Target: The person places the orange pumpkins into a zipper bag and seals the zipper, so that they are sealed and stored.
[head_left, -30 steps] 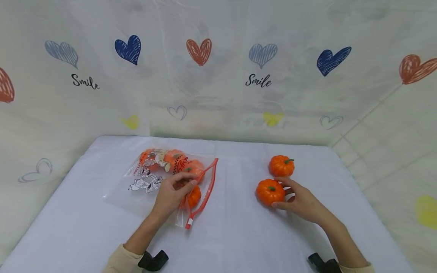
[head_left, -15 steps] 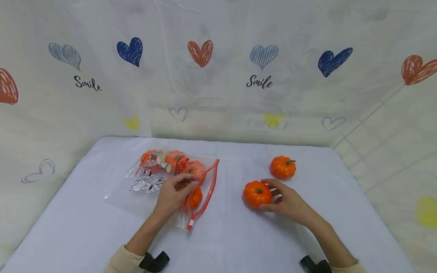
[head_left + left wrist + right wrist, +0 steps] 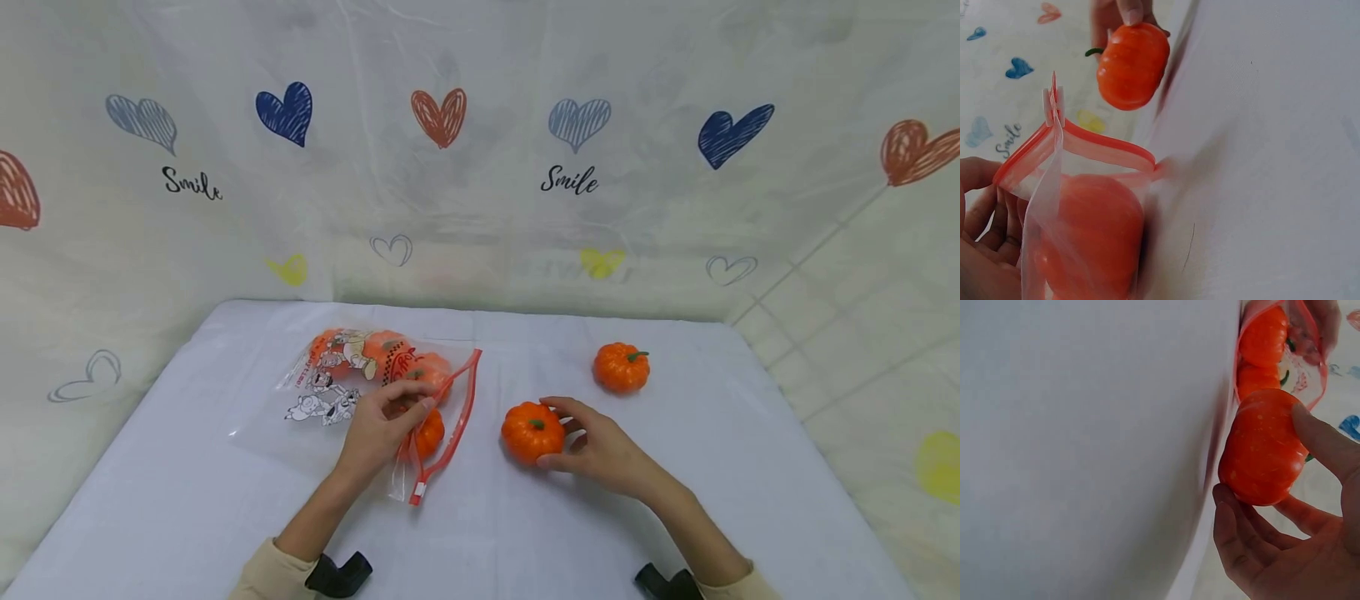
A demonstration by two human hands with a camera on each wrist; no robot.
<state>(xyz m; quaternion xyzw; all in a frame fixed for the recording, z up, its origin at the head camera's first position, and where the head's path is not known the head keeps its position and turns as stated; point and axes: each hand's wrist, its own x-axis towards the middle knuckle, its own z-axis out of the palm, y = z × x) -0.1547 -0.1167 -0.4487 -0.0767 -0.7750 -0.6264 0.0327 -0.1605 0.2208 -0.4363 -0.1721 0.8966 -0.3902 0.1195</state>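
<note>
My left hand [image 3: 384, 429] pinches the upper edge of a clear zip bag [image 3: 262, 421] with a red zip [image 3: 462, 425], its mouth spread apart toward the right. Several orange toy pumpkins lie inside; the nearest bagged pumpkin [image 3: 1094, 237] sits just within the mouth. My right hand [image 3: 600, 450] grips another toy pumpkin [image 3: 531, 435] between thumb and fingers, a short way right of the bag's mouth. In the right wrist view this held pumpkin [image 3: 1263, 447] lines up with the bag opening [image 3: 1316, 387].
One more toy pumpkin [image 3: 621, 367] with a green stem rests on the white-covered table [image 3: 480, 542], behind and right of my right hand. A pale curtain [image 3: 495, 192] printed with hearts hangs behind the table's far edge.
My right hand has carried the pumpkin it holds leftward, closer to the bag's mouth. My left hand and the bag have stayed in place.
</note>
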